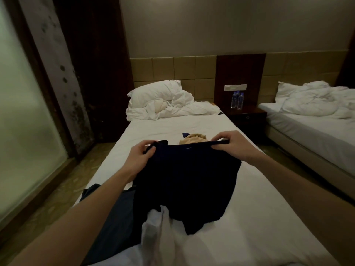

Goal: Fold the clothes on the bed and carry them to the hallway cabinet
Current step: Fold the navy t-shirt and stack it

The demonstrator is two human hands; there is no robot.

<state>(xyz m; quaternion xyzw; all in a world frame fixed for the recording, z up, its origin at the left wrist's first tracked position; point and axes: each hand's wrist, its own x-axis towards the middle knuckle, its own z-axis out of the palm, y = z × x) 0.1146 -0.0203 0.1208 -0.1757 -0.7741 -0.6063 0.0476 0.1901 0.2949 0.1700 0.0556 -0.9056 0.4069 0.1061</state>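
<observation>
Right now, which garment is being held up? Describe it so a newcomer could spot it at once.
On the near bed, the one with white sheets, look just beyond the clothes heaped at its foot. The dark navy garment hangs there, its top edge pinched by the left hand and the right hand. Unlike the tan garment behind it, it is lifted off the sheet.

Left hand and right hand pinch a dark garment — lifted above the bed.

Dim, warm light (edges warped)
</observation>
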